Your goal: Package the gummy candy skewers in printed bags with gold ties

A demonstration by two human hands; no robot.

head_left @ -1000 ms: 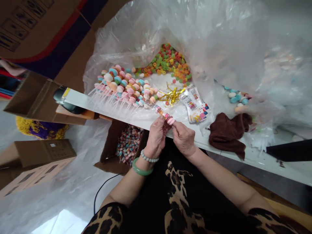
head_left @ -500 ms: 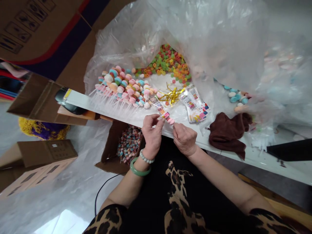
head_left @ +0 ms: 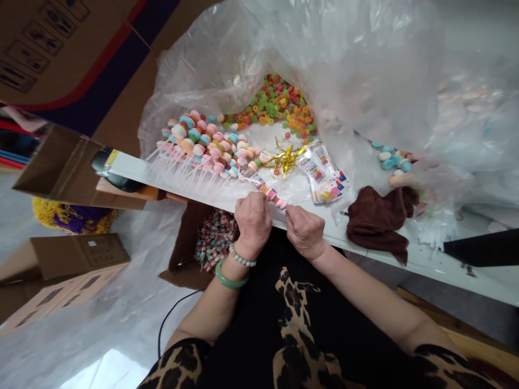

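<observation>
Both left hand [head_left: 253,224] and right hand [head_left: 304,232] pinch a candy skewer [head_left: 275,201] in a clear plastic sleeve [head_left: 252,178].

Candy skewers [head_left: 198,148] lie on the table [head_left: 365,249], left of the tinsel ties [head_left: 285,160].

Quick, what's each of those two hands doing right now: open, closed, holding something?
Left hand: closed, apparently holding the candy skewer in its clear bag; fingertips hidden.
Right hand: closed, pinching the skewer's pink end.

Gap between hands [head_left: 253,224] and brown cloth [head_left: 377,221], plastic sheeting [head_left: 365,81] bulging beyond, candy skewers [head_left: 198,146] to the left
</observation>
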